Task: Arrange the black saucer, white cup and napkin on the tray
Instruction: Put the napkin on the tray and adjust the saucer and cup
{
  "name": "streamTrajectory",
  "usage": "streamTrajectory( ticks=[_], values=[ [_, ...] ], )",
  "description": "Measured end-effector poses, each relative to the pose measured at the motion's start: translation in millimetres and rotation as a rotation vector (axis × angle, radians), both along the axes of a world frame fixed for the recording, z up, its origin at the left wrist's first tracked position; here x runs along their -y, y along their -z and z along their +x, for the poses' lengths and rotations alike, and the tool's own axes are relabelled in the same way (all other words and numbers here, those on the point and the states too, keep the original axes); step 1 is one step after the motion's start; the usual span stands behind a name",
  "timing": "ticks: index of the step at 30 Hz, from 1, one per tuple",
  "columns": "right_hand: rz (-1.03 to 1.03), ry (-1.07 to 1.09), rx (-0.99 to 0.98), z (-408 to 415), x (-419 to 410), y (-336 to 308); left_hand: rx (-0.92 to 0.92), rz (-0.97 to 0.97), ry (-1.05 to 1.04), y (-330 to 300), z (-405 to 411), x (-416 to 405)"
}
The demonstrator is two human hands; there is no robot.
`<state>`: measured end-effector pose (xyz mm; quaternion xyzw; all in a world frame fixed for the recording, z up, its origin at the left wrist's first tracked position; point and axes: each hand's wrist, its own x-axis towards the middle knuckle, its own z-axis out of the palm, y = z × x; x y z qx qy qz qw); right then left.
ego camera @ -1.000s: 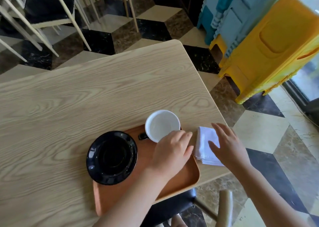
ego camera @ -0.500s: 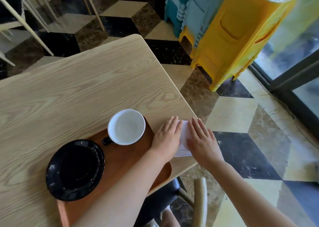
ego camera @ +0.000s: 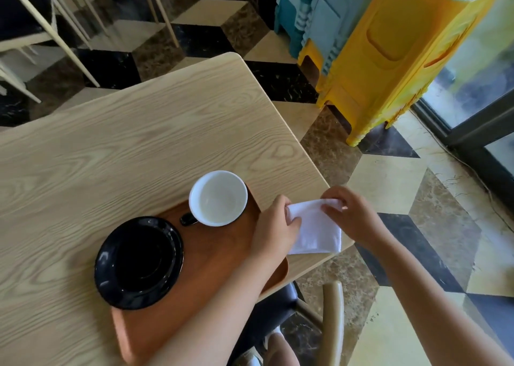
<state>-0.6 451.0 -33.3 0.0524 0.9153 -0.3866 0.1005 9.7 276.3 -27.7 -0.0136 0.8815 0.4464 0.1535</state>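
Observation:
A brown wooden tray (ego camera: pixel 211 257) lies at the near right corner of the table. The black saucer (ego camera: pixel 139 262) rests on its left end, overhanging the rim. The white cup (ego camera: pixel 218 197) with a dark handle stands upright at the tray's far edge. A folded white napkin (ego camera: pixel 317 230) is held just right of the tray, above the table corner. My left hand (ego camera: pixel 274 230) pinches its left edge and my right hand (ego camera: pixel 350 215) pinches its upper right corner.
The light wooden table (ego camera: pixel 125 148) ends close to the napkin on the right. A chair back (ego camera: pixel 332 321) stands below the table's near corner. Stacked yellow stools (ego camera: pixel 397 53) and blue ones (ego camera: pixel 303 12) stand on the tiled floor at the right. Chairs (ego camera: pixel 30 26) stand far left.
Both hands have closed on the napkin and raised it off the table. The left hand left the cup and went to the napkin. The view has shifted.

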Motion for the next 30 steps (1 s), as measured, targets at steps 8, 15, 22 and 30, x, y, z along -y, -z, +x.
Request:
streamTrajectory(
  ticks=[8, 15, 22, 30],
  values=[
    [-0.515, -0.015, 0.183, 29, 30, -31, 0.176, 0.563, -0.408, -25, 49, 57],
    [-0.533, 0.073, 0.093, 54, 88, -16, 0.323, 0.689, -0.463, -18, 95, 111],
    [-0.294, -0.195, 0.2, 59, 107, -7, -0.065, 0.153, -0.386, 0, 119, 125],
    [0.084, -0.387, 0.018, 64, 116, 10, -0.136, -0.111, -0.204, 23, 122, 115]
  ],
)
